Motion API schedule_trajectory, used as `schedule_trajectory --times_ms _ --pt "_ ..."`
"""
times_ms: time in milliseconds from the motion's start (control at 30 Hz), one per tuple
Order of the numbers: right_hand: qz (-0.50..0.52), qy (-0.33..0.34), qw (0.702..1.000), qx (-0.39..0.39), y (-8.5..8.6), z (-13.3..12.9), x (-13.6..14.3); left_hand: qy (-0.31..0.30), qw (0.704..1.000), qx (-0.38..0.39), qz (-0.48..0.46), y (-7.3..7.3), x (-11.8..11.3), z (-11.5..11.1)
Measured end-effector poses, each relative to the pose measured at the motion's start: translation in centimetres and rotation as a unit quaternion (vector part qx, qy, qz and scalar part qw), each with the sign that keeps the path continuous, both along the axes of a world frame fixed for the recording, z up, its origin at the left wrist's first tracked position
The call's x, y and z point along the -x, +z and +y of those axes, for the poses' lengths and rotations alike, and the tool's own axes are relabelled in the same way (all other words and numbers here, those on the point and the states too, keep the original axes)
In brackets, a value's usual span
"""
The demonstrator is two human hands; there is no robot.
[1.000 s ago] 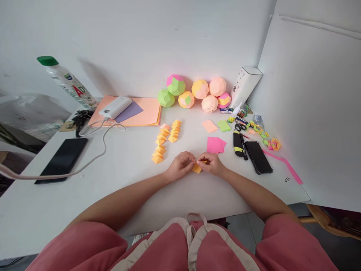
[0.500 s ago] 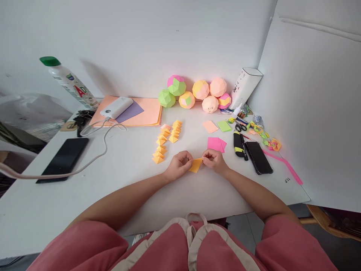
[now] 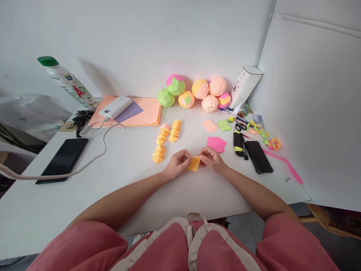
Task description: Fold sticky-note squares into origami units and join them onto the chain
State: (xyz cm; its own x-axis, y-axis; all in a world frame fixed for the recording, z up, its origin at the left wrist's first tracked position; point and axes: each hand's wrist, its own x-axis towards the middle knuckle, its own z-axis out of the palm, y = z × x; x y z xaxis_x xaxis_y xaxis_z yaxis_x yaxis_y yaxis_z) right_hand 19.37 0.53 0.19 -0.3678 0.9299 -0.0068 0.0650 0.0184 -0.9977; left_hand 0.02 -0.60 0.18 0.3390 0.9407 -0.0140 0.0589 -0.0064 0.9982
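White table [image 3: 135,146] set against a pale wall [image 3: 141,45], its right edge meeting an upright panel [image 3: 316,113]. Between left hand [image 3: 178,164] and right hand [image 3: 212,161], pinched at its sides, is an orange paper square [image 3: 193,164]; bare tabletop lies nearest the body. A green-capped bottle [image 3: 69,83] leans at far left, its contents hidden.

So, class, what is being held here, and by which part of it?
An orange paper square, held near its upper left edge by the left hand and its upper right corner by the right hand.
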Motion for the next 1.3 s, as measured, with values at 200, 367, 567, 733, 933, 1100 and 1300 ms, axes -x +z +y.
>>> schedule_trajectory --times_ms 200,367,567,733,933,1100,1300 --pt "-0.034 0.025 0.999 -0.021 -0.3 -0.5 0.4 -0.02 1.0 0.004 0.004 0.0 -0.2 0.0" --pt "-0.023 0.007 1.0 -0.02 -0.2 -0.4 0.3 -0.011 1.0 -0.004 0.017 -0.1 -0.3 0.0" --pt "-0.005 0.012 1.0 -0.01 0.0 -0.2 0.1 -0.002 1.0 0.015 0.014 0.2 -0.3 0.0" --pt "-0.02 0.012 1.0 -0.006 -0.1 -0.1 0.0 -0.005 1.0 0.017 0.009 0.2 -0.3 0.0" --pt "0.012 -0.007 1.0 0.007 0.1 0.1 -0.1 0.008 1.0 0.012 0.002 -0.2 -0.1 0.1" --pt "0.015 0.011 0.999 0.029 -0.2 0.3 -0.2 0.025 0.999 0.027 -0.007 -0.8 -0.2 0.2" --pt "-0.059 0.021 0.998 0.029 -0.3 0.4 -0.1 0.039 0.999 0.031 -0.004 -0.6 -0.2 0.2"
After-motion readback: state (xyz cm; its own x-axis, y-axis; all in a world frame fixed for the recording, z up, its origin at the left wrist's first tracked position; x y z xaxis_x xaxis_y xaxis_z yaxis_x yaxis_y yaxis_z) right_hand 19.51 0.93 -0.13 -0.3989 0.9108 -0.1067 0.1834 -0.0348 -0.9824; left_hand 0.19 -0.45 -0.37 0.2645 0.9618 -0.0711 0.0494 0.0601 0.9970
